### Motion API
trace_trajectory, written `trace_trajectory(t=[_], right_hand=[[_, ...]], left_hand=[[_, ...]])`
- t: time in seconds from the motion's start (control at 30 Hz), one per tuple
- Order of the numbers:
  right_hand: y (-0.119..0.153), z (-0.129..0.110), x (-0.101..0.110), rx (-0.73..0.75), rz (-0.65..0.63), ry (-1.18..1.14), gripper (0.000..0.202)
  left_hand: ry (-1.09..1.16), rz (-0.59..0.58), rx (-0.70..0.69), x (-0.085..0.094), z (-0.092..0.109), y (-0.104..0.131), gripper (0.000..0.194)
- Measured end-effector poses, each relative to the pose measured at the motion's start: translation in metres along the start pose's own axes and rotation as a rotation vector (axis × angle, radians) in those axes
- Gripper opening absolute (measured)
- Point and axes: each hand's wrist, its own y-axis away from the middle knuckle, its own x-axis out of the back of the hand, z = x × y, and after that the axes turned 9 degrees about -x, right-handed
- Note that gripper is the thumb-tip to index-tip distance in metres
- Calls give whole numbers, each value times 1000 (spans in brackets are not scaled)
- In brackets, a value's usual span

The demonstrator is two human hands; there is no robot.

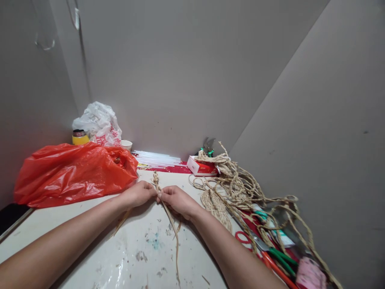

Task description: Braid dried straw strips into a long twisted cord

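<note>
Two bags: red bag (75,176) crumpled over the left of the table (156,265); white bag (99,116), red-printed, bunched behind, close to the wall (180,80).
Jar (80,138): yellow, dark-topped, half hidden by the red bag, just beside the white bag.
Cup (126,144): white, partly hidden behind the red bag's right end.
Left hand (138,194): pinched narrow, fingertips holding the straw (156,182), near the red bag's right end.
Straw: at mid-table, between both hands; tufted, knotted top poking up past the fingertips, long thin strand trailing down towards the near side.
Sticks (158,159): translucent, piled at the back, beyond the straw.
Right hand (178,200): also pinched narrow, thumb and fingertips on the same straw, almost meeting the other hand.
Box (203,166): white and red, at the back, with rope (243,182) partly on top.
Pruners (208,147): green-trimmed, blades up, behind the box.
Rope: tan, twisted, heaped and looped down the right side.
Scissors (242,237): red-looped, partly hidden under rope.
Green handles (282,256): beside the rope; cannot tell which tool.
Pink roll (311,273): at lower right, cut off by the frame edge.
</note>
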Motion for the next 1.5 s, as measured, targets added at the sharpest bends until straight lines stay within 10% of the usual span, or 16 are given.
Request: trace_trajectory(t=[0.37,0.67,0.87,1.0,1.1,1.27,1.5], right_hand=[[5,-2,7,111,151,247,15],[16,-4,-18,-65,11,153,21],[36,-4,-36,95,172,596,22],[64,-21,-28,231,-116,839,19],[62,-24,-9,184,-255,708,25],[21,-9,8,219,291,275,28],[5,-5,-6,-59,-23,2,33]], left_hand=[[10,-86,43,-2,-3,-2,25],[147,-102,51,-4,1,2,24],[216,-115,71,-4,5,5,26],[285,-163,65,1,2,4,23],[366,-212,78,6,2,3,25],[413,-259,104,9,7,2,27],[423,-291,85,10,4,1,24]])
